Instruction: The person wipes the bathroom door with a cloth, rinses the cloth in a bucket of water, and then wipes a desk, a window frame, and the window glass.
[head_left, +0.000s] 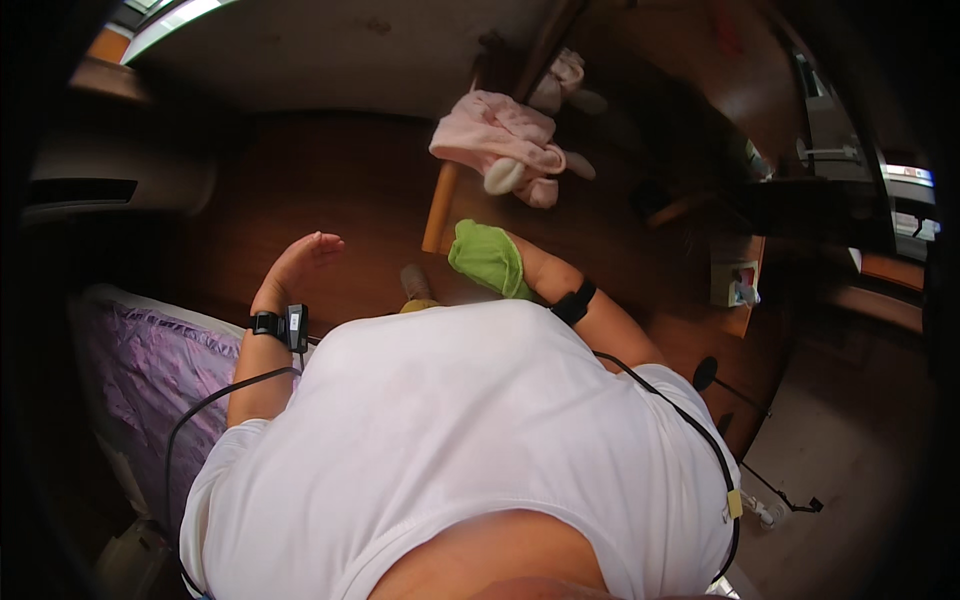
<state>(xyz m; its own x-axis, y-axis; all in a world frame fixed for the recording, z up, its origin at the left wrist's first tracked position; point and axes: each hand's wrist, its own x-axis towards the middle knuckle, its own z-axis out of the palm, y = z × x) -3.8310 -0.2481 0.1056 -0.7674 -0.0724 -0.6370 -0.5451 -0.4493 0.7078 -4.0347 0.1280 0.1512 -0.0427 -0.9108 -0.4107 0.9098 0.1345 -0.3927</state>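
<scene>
My left hand (304, 259) is raised at the left above the brown floor, fingers slightly bent and apart from any object. A green cloth (484, 256) covers my right hand (523, 255) down to the wrist, so its fingers are hidden and their grip cannot be told. Beyond the cloth, a pink fluffy textile (499, 131) with a pale rounded piece hangs over a wooden edge. Each forearm wears a black strap; a small black device (297, 328) sits on the left one.
To the left is a bed or padded surface with a purple shiny cover (161, 375). A tissue box (731, 285) stands on a wooden surface at the right. Dark glossy furniture fills the upper right. Black cables run along both my arms.
</scene>
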